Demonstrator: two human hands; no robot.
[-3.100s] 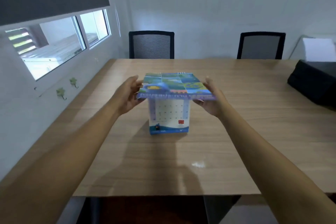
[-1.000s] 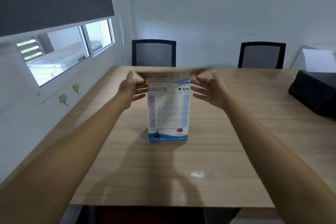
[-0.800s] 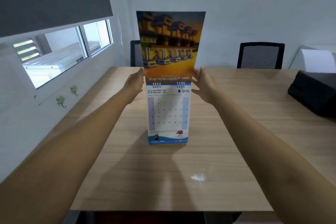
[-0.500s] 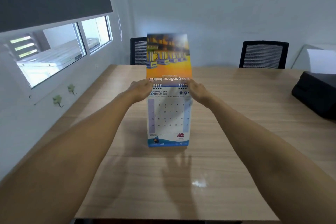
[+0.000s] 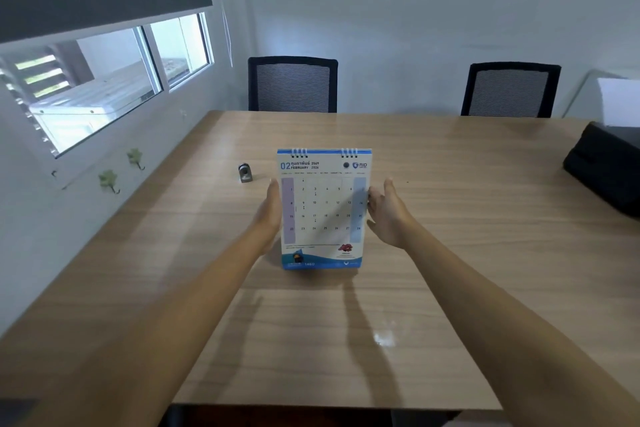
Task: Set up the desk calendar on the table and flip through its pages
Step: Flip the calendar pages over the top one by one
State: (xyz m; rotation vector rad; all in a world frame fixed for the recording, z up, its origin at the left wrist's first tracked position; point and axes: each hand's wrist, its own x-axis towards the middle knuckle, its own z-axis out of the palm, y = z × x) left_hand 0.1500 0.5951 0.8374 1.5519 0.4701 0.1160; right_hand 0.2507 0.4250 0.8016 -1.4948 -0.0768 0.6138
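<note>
— Which step is in hand?

— The flipping step, it would be judged. The desk calendar is stood upright near the middle of the wooden surface, its spiral binding at the top and the February page faced toward the camera. No page is seen raised.

— And the hands?

— The left hand is laid flat along the calendar's left edge, fingers extended; it appears to be touching the edge, though no closed grip can be made out. The right hand is held just beside the right edge, its grip open, fingers spread; whether the fingertips are in contact with the page cannot be told. Nothing is clasped by either.

— So the setting-up is done?

— It may be considered done, since the calendar is borne by its own base on the surface.

— What is called for next?

— The lower corners of the February sheet would have to be pinched, one at each side, and the sheet carried up and over the rings. The stand should be steadied meanwhile, as a light card frame is likely to be slid or tipped backward.

— Anything else to be noted?

— A small grey metallic object is set well left of the binding, clear of the work. Two chairs are drawn up at the far side.
</note>
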